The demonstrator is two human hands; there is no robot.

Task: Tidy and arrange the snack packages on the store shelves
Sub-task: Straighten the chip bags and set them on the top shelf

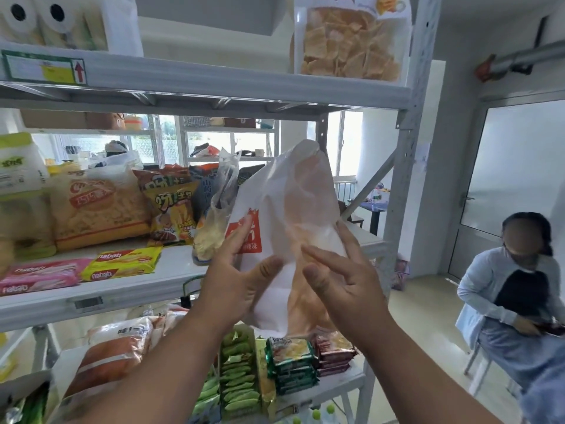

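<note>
**Snack bag held upright between two hands at the middle shelf**

Large white-and-clear plastic bag of pale chips, bearing an orange-red label panel on its lower left face, is seen held upright in front of the right end of the grey metal middle shelf. Its base hangs over the shelf's front edge, above the goods on the level below.

The left hand is applied to the bag's left side. Its fingers are laid over the orange-red label and its thumb is pressed against the white front, so the lower left edge is gripped between them. The right hand is placed at the bag's right side with fingers extended and spread; the fingertips are laid against the clear panel, and no curl round the bag is observed. The bag is thus located between the two hands, with most of its height above them.

A smaller clear plastic bag of pale snacks is noted just left of the held bag, touching or overlapped by it. Further left on the same shelf, a yellow-and-red potato snack bag is stood upright, and yellow wafer packs and pink wafer packs are laid flat. On the lower shelf, stacked green-wrapped cracker packs are recorded. A seated person is visible at the right.
</note>
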